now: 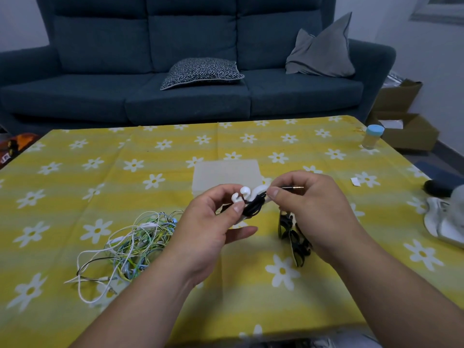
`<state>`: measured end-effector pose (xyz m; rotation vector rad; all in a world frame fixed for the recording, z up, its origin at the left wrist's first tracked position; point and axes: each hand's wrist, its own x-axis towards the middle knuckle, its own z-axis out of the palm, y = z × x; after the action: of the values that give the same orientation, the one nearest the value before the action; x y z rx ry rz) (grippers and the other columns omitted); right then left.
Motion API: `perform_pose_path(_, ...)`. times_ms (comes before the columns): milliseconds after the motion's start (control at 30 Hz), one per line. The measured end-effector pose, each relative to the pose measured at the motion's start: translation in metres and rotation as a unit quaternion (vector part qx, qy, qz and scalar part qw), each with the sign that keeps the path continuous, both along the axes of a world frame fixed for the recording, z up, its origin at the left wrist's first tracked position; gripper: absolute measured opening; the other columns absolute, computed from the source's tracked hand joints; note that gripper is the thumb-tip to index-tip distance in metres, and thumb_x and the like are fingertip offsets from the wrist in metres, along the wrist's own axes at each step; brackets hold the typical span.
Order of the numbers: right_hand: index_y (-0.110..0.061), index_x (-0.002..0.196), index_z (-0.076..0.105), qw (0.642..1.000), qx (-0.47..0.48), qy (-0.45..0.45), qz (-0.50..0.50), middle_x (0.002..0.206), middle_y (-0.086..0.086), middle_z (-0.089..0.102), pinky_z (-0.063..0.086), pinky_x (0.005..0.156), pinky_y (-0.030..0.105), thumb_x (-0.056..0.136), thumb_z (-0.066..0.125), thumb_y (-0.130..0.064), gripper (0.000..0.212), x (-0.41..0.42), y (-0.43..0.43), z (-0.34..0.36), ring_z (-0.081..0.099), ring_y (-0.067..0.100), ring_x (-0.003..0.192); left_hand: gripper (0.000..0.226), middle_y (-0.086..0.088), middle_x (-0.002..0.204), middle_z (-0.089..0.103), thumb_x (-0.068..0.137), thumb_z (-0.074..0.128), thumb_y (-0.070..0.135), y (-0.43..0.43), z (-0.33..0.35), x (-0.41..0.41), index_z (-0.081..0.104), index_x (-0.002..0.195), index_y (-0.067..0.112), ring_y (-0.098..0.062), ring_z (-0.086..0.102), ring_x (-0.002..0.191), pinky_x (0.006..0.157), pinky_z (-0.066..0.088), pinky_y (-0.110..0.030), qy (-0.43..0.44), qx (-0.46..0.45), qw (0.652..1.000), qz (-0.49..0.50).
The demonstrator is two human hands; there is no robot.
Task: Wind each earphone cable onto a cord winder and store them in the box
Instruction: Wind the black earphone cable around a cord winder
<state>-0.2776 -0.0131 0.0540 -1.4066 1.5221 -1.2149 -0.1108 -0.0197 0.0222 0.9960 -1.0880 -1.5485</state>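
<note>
Your forearms [150, 297] reach in from the near edge and meet above the yellow daisy tablecloth [100, 172]. Between your hands is the white cord winder [258, 192], with a black earphone cable [253, 205] wrapped in several turns round its middle. Your left hand [213, 222] pinches the winder's near end between thumb and curled fingers, and the two white earbuds [242, 193] stick up just above that thumb. Your right hand [308, 209] pinches the cable's free end between thumb and forefinger, and the metal jack plug [295, 188] points out to the right, away from the winder (only a short stretch of cable shows between pinch and winder).

Just beyond the grip the pale box [226, 174] sits on the cloth. Below and left of your left hand lies a tangle of white, green, blue and black cables [135, 244]. Under your right wrist is a small heap of black winders [293, 237], partly hidden. Far right of the grip a blue-lidded jar [372, 136] stands near the table's corner, and past the far edge is a dark blue sofa [175, 96]
</note>
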Motion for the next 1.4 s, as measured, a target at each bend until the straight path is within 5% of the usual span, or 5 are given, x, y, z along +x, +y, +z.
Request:
perform_pose_path(367, -0.005, 0.078, 0.067, 0.963, 0.186, -0.190, 0.052, 0.067, 0.003, 0.066, 0.046, 0.055, 0.028, 0.090, 0.062, -0.003, 0.013, -0.013, -0.002, 0.003, 0.058, 0.018, 0.056, 0.035, -0.006, 0.100, 0.068, 0.098, 0.051, 0.000, -0.003, -0.001, 0.005, 0.073, 0.090, 0.025, -0.017, 0.068, 0.097, 0.077, 0.056, -0.030, -0.046, -0.063, 0.996, -0.052)
perform_pose_path(633, -0.008, 0.083, 0.070, 0.956, 0.242, -0.139, 0.093, 0.061, 0.000, 0.060, 0.041, 0.052, 0.025, 0.093, 0.064, -0.010, 0.011, -0.022, -0.004, -0.001, 0.051, 0.012, 0.053, 0.020, -0.007, 0.114, 0.062, 0.098, 0.051, -0.001, -0.003, -0.002, 0.007, 0.067, 0.100, 0.010, -0.026, 0.067, 0.101, 0.091, 0.056, -0.035, -0.116, -0.125, 0.981, -0.097)
perform_pose_path(833, -0.007, 0.076, 0.076, 0.980, 0.182, -0.017, 0.077, 0.054, 0.000, 0.059, 0.039, 0.051, 0.024, 0.084, 0.074, -0.006, 0.007, -0.018, -0.004, -0.009, 0.050, 0.011, 0.050, 0.025, 0.013, 0.108, 0.055, 0.095, 0.054, -0.002, 0.004, 0.002, 0.002, 0.068, 0.099, 0.018, -0.007, 0.061, 0.100, 0.087, 0.049, -0.020, -0.316, -0.263, 0.901, -0.143)
perform_pose_path(1167, -0.026, 0.083, 0.078, 0.985, 0.036, 0.171, 0.001, 0.064, -0.014, 0.066, 0.036, 0.047, 0.009, 0.084, 0.071, -0.019, 0.011, 0.007, 0.002, -0.013, 0.056, -0.006, 0.052, 0.035, 0.013, 0.097, 0.059, 0.088, 0.067, 0.008, 0.004, -0.006, -0.001, 0.045, 0.107, 0.028, -0.007, 0.059, 0.088, 0.075, 0.047, -0.023, -0.387, -0.277, 0.879, -0.036)
perform_pose_path(1400, -0.034, 0.099, 0.078, 0.990, -0.059, 0.121, 0.051, 0.093, -0.021, 0.074, 0.051, 0.081, 0.021, 0.091, 0.063, -0.012, 0.028, 0.026, 0.010, -0.010, 0.066, -0.003, 0.094, 0.026, 0.010, 0.097, 0.058, 0.083, 0.073, 0.003, -0.001, -0.005, 0.000, 0.069, 0.102, 0.021, -0.008, 0.060, 0.081, 0.070, 0.046, -0.016, -0.349, -0.312, 0.877, 0.107)
